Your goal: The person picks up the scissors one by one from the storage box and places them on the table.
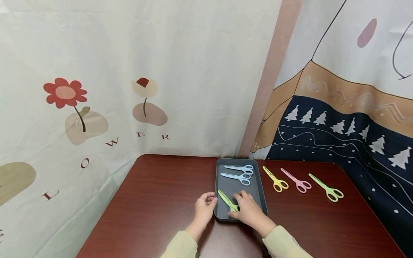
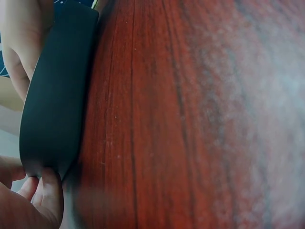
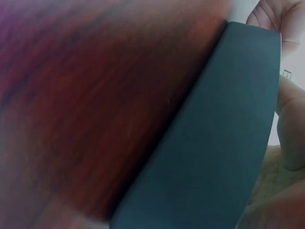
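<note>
A dark grey tray (image 1: pixel 262 195) stands on the table, with two pairs of light blue scissors (image 1: pixel 237 167) lying in its far half. In its near half is a pair of green scissors (image 1: pixel 227 200), tip toward the far left. My right hand (image 1: pixel 250 211) reaches over the tray and holds these scissors by the handle, which its fingers partly cover. At the near left of the tray, my left hand (image 1: pixel 203 209) grips the rim. In the left wrist view, fingertips (image 2: pixel 51 183) touch the tray's end wall.
Right of the tray lie yellow scissors (image 1: pixel 270 175), pink scissors (image 1: pixel 290 176) and another green pair (image 1: pixel 320 183), spaced apart in a row. The reddish-brown table (image 1: pixel 167 190) extends on both sides. A printed cloth (image 1: pixel 200 89) hangs behind its far edge.
</note>
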`<state>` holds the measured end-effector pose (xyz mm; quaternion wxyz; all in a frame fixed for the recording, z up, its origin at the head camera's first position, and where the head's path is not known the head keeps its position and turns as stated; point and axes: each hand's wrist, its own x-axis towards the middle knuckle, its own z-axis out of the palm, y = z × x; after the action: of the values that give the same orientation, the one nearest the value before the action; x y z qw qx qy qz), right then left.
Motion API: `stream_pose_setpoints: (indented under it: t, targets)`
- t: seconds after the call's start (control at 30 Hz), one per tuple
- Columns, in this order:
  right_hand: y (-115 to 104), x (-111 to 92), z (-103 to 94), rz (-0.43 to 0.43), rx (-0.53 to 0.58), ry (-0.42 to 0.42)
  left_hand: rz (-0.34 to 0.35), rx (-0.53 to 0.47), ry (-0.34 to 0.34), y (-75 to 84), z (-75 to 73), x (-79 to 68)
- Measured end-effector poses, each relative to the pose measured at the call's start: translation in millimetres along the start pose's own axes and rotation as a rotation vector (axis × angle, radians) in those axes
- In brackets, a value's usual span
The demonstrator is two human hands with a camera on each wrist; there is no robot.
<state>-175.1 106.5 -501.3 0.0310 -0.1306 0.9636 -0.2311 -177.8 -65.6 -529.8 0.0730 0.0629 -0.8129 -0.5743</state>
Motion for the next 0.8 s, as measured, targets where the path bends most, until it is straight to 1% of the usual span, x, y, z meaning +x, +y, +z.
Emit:
stream_pose_setpoints:
  t: [0.1, 0.3, 0.6, 0.8]
  targets:
    - [-0.5, 0.5, 3.5, 0.017, -0.012, 0.011, 0.0, 0.004, -0.001, 0.0, 0.0, -0.1]
    - [-2.5, 2.4, 5.7, 0.021, -0.026, 0.029, -0.002, -0.001, 0.003, -1.2, 0.4, 0.1]
    - [-5.8, 4.4, 5.4, 0.044, -0.037, 0.013, 0.0, 0.008, 0.009, -2.2, 1.4, 0.4]
    - [-3.6, 3.6, 4.9, 0.029, -0.028, 0.003, 0.002, 0.009, 0.006, -1.3, 0.7, -0.5]
